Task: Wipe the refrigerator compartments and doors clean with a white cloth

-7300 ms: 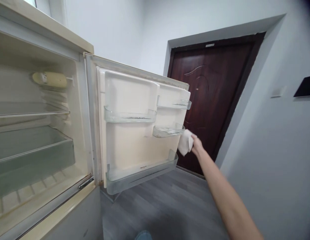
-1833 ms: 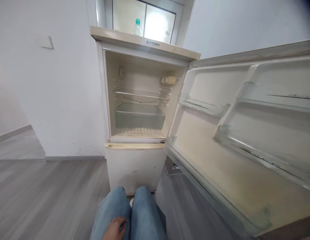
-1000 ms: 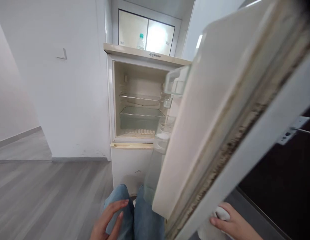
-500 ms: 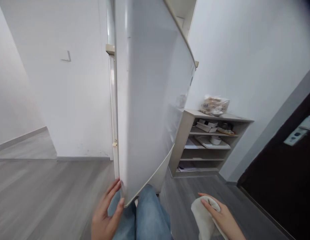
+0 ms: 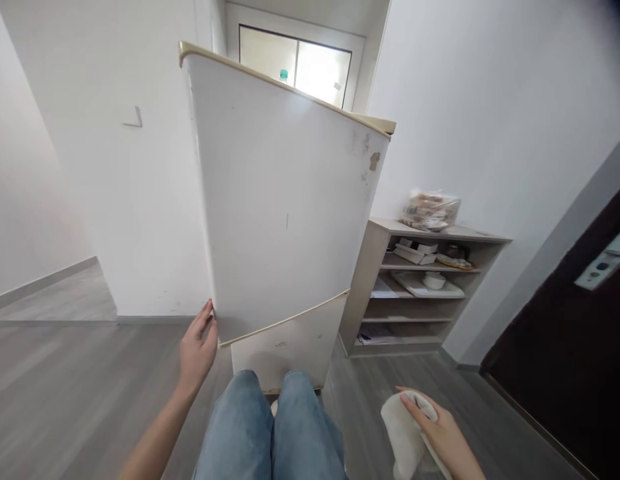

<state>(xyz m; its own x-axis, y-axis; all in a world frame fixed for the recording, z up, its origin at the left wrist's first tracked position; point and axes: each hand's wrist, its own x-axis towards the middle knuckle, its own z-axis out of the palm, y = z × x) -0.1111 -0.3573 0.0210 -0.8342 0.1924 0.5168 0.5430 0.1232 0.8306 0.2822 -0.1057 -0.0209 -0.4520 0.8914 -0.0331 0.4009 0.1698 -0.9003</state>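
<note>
The upper door (image 5: 285, 200) of a cream-white fridge is closed over its compartment, with a scuffed brown mark near its top right corner. My left hand (image 5: 197, 350) has its fingers apart, and their tips touch the door's lower left corner. Below that door is the fridge's lower section (image 5: 285, 353), just beyond my knees in blue jeans (image 5: 270, 427). My right hand (image 5: 435, 427) hangs low on the right, away from the fridge. It grips a crumpled white cloth (image 5: 405, 433).
A beige shelf unit (image 5: 420, 293) holding papers and small boxes stands right of the fridge, with a plastic bag (image 5: 430, 211) on top. A dark wooden door (image 5: 565, 347) is at far right. Grey wood-look flooring (image 5: 90, 373) extends left.
The upper fridge door has swung shut, hiding the compartment. My left hand has risen with the door's corner. My right hand and the cloth have barely moved.
</note>
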